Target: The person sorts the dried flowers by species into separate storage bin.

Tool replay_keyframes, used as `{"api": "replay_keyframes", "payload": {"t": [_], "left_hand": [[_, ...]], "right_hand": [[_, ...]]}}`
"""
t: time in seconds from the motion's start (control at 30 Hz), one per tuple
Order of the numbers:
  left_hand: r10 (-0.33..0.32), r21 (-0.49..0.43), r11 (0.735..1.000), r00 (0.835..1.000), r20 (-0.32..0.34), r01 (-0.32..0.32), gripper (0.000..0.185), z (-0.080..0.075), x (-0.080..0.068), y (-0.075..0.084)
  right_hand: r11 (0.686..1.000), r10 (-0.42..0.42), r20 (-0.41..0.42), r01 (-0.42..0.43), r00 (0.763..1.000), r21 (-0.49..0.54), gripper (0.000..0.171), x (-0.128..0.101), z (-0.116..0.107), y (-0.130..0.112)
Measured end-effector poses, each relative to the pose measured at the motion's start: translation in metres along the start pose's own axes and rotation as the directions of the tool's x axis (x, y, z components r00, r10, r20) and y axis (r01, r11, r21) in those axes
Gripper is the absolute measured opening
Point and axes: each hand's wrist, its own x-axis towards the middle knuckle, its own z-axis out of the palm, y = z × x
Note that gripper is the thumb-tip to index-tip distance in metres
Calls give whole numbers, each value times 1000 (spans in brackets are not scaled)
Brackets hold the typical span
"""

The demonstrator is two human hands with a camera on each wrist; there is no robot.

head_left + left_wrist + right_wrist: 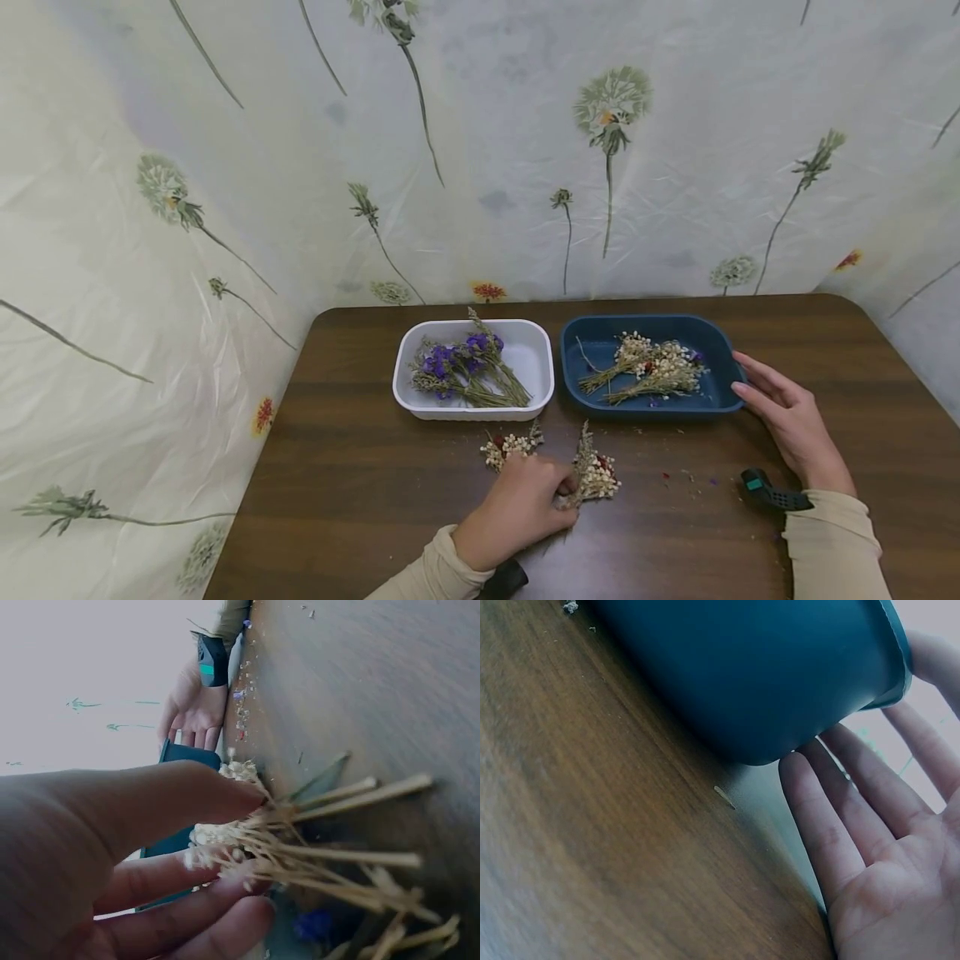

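Head view looks down over the worktop (375, 500) toward the blue tray (720, 400); right wrist view sits close beside that tray (780, 675); left wrist view glimpses it (187, 754) too.

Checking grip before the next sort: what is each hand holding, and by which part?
Left hand pinches a dried bunch by its stems. Right hand holds nothing; straight fingers rest against the blue tray.

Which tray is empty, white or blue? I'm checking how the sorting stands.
Neither. The white tray holds purple-flowered stems; the blue tray holds pale-flowered stems.
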Motion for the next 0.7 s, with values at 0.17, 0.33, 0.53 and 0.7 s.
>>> {"api": "replay_keyframes", "payload": {"t": [0.17, 0.33, 0.53, 0.7], "left_hand": [[-5, -67, 998, 1000, 5, 5, 11, 4, 4, 0], [-33, -202, 978, 998, 50, 43, 10, 5, 7, 0], [-82, -368, 921, 987, 138, 128, 12, 7, 10, -1], [-88, -433, 889, 984, 154, 148, 11, 8, 11, -2]], "right_hand": [[1000, 2, 2, -2, 1000, 2, 55, 0, 0, 0], [1000, 7, 3, -7, 1000, 7, 55, 0, 0, 0], [1000, 9, 2, -9, 1000, 0, 55, 1, 0, 0], [1000, 9, -7, -9, 1000, 3, 54, 0, 0, 0]]}}
